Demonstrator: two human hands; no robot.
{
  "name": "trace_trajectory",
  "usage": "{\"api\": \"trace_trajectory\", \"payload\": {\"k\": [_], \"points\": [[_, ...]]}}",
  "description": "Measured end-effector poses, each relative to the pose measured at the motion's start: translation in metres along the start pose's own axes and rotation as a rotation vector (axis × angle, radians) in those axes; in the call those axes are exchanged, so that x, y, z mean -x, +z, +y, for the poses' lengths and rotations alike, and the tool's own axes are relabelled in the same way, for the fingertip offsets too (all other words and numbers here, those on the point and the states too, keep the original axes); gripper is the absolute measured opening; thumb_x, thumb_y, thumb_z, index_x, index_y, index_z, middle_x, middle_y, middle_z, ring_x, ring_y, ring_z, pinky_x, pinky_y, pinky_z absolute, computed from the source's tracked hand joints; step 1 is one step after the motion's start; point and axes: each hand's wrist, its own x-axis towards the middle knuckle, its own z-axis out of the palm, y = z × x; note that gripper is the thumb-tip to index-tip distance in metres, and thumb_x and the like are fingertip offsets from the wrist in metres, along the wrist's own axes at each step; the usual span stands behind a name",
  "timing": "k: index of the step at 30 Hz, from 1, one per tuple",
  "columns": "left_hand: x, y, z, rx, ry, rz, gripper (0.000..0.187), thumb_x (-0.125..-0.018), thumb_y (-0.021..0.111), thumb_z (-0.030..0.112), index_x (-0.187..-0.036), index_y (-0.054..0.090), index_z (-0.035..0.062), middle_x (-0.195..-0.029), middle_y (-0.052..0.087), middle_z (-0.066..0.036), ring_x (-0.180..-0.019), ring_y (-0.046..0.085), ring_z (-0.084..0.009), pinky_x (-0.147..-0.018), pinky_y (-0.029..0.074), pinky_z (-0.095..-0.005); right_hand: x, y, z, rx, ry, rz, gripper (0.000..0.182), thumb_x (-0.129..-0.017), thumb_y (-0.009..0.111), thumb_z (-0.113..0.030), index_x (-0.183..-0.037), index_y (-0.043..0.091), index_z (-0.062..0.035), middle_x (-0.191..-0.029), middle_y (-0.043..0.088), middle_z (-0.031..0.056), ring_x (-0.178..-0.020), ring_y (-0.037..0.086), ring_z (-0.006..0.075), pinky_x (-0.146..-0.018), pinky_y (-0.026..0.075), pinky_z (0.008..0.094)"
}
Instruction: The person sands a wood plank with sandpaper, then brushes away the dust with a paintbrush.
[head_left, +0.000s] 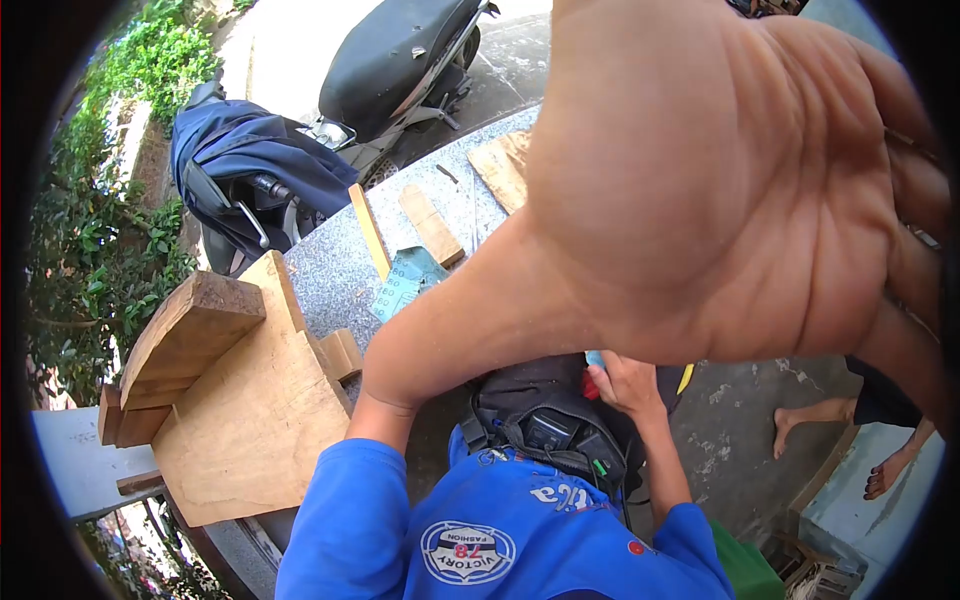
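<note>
My left hand point(740, 180) is raised close to the camera and fills the upper right. Its palm faces me, the fingers are spread toward the right edge, and nothing shows in it. My left forearm runs down to my blue shirt sleeve point(345, 500). Lower down, my right hand point(628, 385) rests at the opening of a black bag point(545, 425) worn at my waist. Its fingers touch a small blue thing point(595, 357) and a red one point(590, 385). Whether they grip either one is hidden.
Thick wooden boards point(240, 400) lie on a speckled stone table point(330, 270) at left, with wood strips point(430, 225) and a teal sheet point(405, 280). Behind stand a scooter point(400, 60) and a dark blue cloth point(250, 150). Another person's bare feet point(800, 430) are at right.
</note>
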Motion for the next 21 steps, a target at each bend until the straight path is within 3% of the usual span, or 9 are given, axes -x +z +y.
{"api": "trace_trajectory", "payload": {"k": [4,8,10,11,14,16,17,19,21], "points": [[-0.005,0.005,-0.005,0.023,0.007,0.005,0.075,-0.087,0.021,0.063,-0.117,0.051,0.0019,-0.109,0.058,-0.018,-0.102,0.057,-0.0286,-0.089,0.043,-0.0391,0.007,-0.005,0.017,-0.098,0.138,-0.012,0.032,-0.078,0.056,-0.025,-0.099,0.059,-0.0007,-0.107,0.055,0.0226,-0.105,0.047,0.0422,-0.094,0.034,0.0464],[-0.011,0.013,-0.005,-0.006,-0.005,-0.005,0.075,-0.087,0.021,0.064,-0.117,0.052,0.0020,-0.108,0.059,-0.019,-0.101,0.057,-0.0288,-0.089,0.043,-0.0390,0.011,-0.004,-0.003,0.022,-0.102,-0.084,0.027,-0.077,0.056,-0.021,-0.095,0.062,-0.0006,-0.102,0.058,0.0203,-0.105,0.050,0.0399,-0.094,0.035,0.0455],[-0.014,0.014,-0.004,-0.035,0.008,0.005,0.075,-0.087,0.022,0.064,-0.116,0.052,0.0020,-0.108,0.059,-0.019,-0.100,0.057,-0.0289,-0.088,0.043,-0.0389,0.010,0.002,0.017,-0.230,0.181,0.046,0.029,-0.081,0.050,-0.020,-0.098,0.060,0.0002,-0.105,0.058,0.0197,-0.107,0.049,0.0396,-0.095,0.034,0.0451],[-0.016,0.014,-0.003,-0.053,0.022,0.023,0.075,-0.087,0.022,0.064,-0.116,0.052,0.0020,-0.107,0.059,-0.019,-0.100,0.057,-0.0290,-0.088,0.043,-0.0389,0.008,-0.002,0.030,-0.448,0.468,-0.072,0.031,-0.084,0.044,-0.019,-0.102,0.059,0.0015,-0.108,0.057,0.0198,-0.109,0.047,0.0386,-0.096,0.032,0.0446],[-0.023,-0.008,0.002,-0.237,0.039,0.123,0.074,-0.087,0.022,0.064,-0.116,0.052,0.0021,-0.107,0.059,-0.019,-0.100,0.058,-0.0291,-0.088,0.044,-0.0388,-0.010,-0.006,0.001,0.181,0.086,0.047,0.045,-0.081,0.048,-0.018,-0.123,0.048,0.0004,-0.127,0.047,0.0166,-0.120,0.042,0.0322,-0.104,0.026,0.0409],[-0.023,-0.062,0.005,-0.748,-0.069,0.253,0.074,-0.087,0.023,0.064,-0.116,0.052,0.0021,-0.107,0.059,-0.019,-0.099,0.058,-0.0292,-0.088,0.044,-0.0387,0.003,-0.006,-0.009,-0.117,-0.134,-0.235,0.051,-0.082,0.048,-0.019,-0.129,0.042,-0.0005,-0.135,0.039,0.0164,-0.126,0.036,0.0313,-0.106,0.022,0.0409],[-0.011,-0.110,0.010,-1.212,-0.150,0.192,0.061,-0.092,0.024,0.053,-0.124,0.048,0.0073,-0.123,0.050,-0.019,-0.112,0.050,-0.0287,-0.097,0.035,-0.0396,0.007,-0.004,-0.007,-0.224,-0.101,-0.264,0.050,-0.083,0.045,-0.020,-0.128,0.042,0.0010,-0.136,0.038,0.0169,-0.127,0.034,0.0329,-0.107,0.019,0.0421],[0.023,-0.187,0.005,-2.036,-0.211,0.374,0.046,-0.089,0.043,0.044,-0.110,0.059,0.0049,-0.111,0.055,-0.017,-0.103,0.053,-0.0267,-0.089,0.039,-0.0362,0.002,-0.004,0.011,-0.112,0.072,-0.076,0.049,-0.084,0.043,-0.020,-0.128,0.042,0.0016,-0.136,0.038,0.0169,-0.127,0.033,0.0317,-0.107,0.018,0.0417],[0.066,-0.230,0.001,-2.629,-0.333,0.413,0.054,-0.084,0.048,0.049,-0.122,0.049,0.0101,-0.128,0.041,-0.017,-0.120,0.037,-0.0318,-0.101,0.024,-0.0474,-0.010,0.003,0.029,-0.022,0.232,0.142,0.049,-0.086,0.040,-0.023,-0.128,0.042,0.0016,-0.135,0.039,0.0165,-0.128,0.033,0.0302,-0.107,0.018,0.0408]]}}
